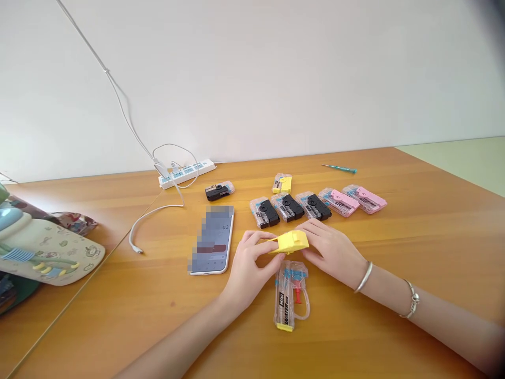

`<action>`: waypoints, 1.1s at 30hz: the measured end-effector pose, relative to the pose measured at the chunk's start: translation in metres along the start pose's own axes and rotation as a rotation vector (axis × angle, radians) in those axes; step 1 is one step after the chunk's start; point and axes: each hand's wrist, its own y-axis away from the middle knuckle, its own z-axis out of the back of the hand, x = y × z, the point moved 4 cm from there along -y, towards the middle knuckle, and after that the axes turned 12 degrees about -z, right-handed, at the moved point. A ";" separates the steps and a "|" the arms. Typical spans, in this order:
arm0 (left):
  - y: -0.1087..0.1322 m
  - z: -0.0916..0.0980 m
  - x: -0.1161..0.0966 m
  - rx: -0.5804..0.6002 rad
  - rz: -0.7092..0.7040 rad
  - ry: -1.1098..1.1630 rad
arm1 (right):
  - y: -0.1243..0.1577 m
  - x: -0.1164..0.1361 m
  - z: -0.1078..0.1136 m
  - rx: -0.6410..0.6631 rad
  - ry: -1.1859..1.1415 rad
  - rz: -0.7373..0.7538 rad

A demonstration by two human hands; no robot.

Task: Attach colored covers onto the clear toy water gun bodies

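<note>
Both hands meet over a small yellow plastic toy part (291, 241) just above the wooden table (414, 252). My left hand (250, 266) pinches its left end with thumb and fingers. My right hand (333, 250) closes on its right side, two bracelets on that wrist. Right below them lies a clear plastic mini water gun (290, 295) with red trigger and yellow base, flat on the table and touched by neither hand.
Behind the hands runs a row of small toys: black ones (288, 207), pink ones (353, 200), a yellow one (282, 183), another black one (219, 190). A phone (213, 239) lies left, a power strip (187, 172) with cables behind it, a teal screwdriver (340, 168) far back, a patterned bag (43, 252) at left.
</note>
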 end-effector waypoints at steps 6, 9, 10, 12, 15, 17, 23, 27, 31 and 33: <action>0.001 -0.003 0.000 0.042 -0.042 0.051 | 0.003 0.013 0.011 -0.022 -0.205 -0.019; 0.002 -0.003 0.001 0.068 -0.020 0.108 | 0.005 0.016 0.012 -0.072 -0.172 0.013; 0.003 -0.003 0.000 0.072 -0.010 0.133 | 0.006 0.017 0.012 -0.085 -0.156 0.026; 0.003 -0.002 -0.003 0.084 0.001 0.183 | 0.006 0.018 0.012 -0.112 -0.125 0.052; 0.004 -0.002 -0.009 0.099 0.007 0.227 | 0.006 0.019 0.014 -0.145 -0.086 0.081; 0.005 -0.002 -0.010 0.098 0.023 0.229 | 0.006 0.021 0.016 -0.180 -0.049 0.120; 0.004 -0.005 -0.006 0.100 0.056 0.224 | 0.011 0.041 0.024 -0.292 0.190 0.281; 0.005 -0.008 -0.006 0.115 0.062 0.241 | 0.014 0.050 0.026 -0.243 0.242 0.258; 0.006 -0.010 -0.007 0.137 0.059 0.211 | 0.015 0.052 0.023 -0.236 0.244 0.205; 0.007 -0.010 -0.008 0.144 0.051 0.191 | 0.015 0.052 0.020 -0.240 0.252 0.189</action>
